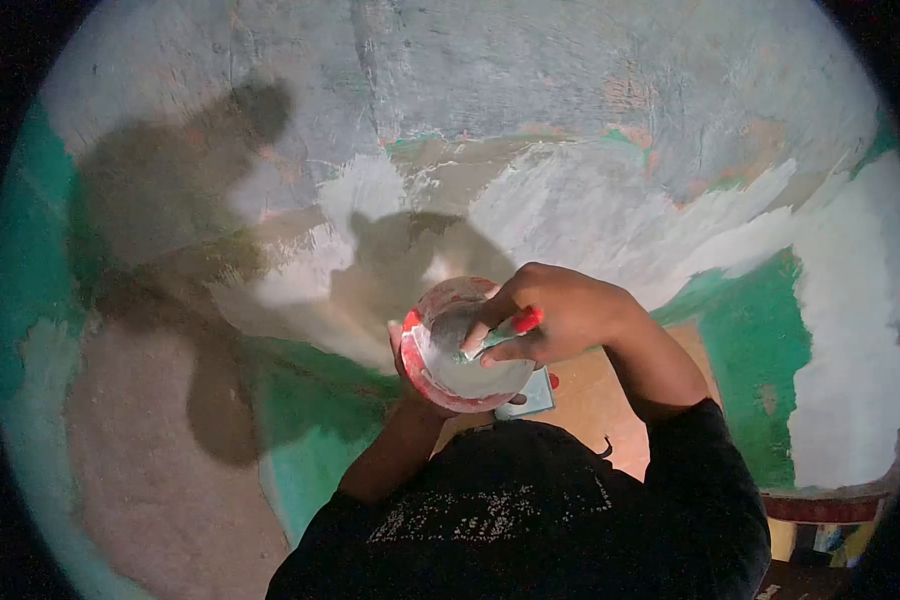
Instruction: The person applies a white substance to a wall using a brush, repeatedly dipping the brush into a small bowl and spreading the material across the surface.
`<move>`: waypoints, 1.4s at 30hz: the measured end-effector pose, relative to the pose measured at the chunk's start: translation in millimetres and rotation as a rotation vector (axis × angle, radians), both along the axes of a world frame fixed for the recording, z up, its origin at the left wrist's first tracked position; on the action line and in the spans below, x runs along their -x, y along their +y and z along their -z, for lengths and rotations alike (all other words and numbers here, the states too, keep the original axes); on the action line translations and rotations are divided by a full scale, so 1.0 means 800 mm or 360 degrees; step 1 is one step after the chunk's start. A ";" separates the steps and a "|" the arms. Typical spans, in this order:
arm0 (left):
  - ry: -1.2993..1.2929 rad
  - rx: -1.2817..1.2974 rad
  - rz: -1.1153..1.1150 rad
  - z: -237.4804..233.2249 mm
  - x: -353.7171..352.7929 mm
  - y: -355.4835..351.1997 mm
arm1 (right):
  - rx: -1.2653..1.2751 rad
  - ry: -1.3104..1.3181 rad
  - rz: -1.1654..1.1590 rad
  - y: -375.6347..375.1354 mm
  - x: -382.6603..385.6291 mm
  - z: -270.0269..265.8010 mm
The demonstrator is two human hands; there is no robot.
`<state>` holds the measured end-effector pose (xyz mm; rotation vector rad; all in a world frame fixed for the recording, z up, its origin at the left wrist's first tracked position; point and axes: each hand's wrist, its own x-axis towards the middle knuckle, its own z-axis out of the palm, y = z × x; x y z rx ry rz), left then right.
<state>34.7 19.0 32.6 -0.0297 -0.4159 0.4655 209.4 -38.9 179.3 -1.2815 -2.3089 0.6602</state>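
My left hand [398, 350] supports a red bowl [416, 372] from its left side and below, fingers wrapped round the wall. Pale paste [485, 378] coats the inside of the bowl. Over the opening, my right hand [550, 310] is closed on a paste-smeared tool with a red-tipped handle [523, 322]. The tool's working end points down into the bowl, and its shape is hidden by the fingers and the paste.
In front stands a wall [570, 200] with patchy white and grey coating over green paint [750, 370]. Shadows fall on its left part. Below the bowl, a small pale flat object [538, 392] shows on an orange-tan surface [625, 430]. A dark red edge [820, 508] lies at lower right.
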 end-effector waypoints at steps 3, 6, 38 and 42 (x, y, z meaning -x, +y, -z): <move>-0.0101 -0.0169 0.0070 0.037 -0.010 0.014 | 0.0048 0.0087 -0.0089 0.000 0.003 -0.010; -0.0034 -0.0376 0.0049 -0.007 -0.006 0.006 | 0.0238 0.0210 0.0021 -0.007 0.001 -0.021; 0.0211 -0.0191 0.0259 0.025 0.006 0.021 | 0.0603 0.2873 0.0599 -0.062 -0.052 0.209; 0.0040 -0.0414 0.0224 0.015 -0.004 0.026 | 0.0372 0.2879 0.0970 -0.056 -0.055 0.194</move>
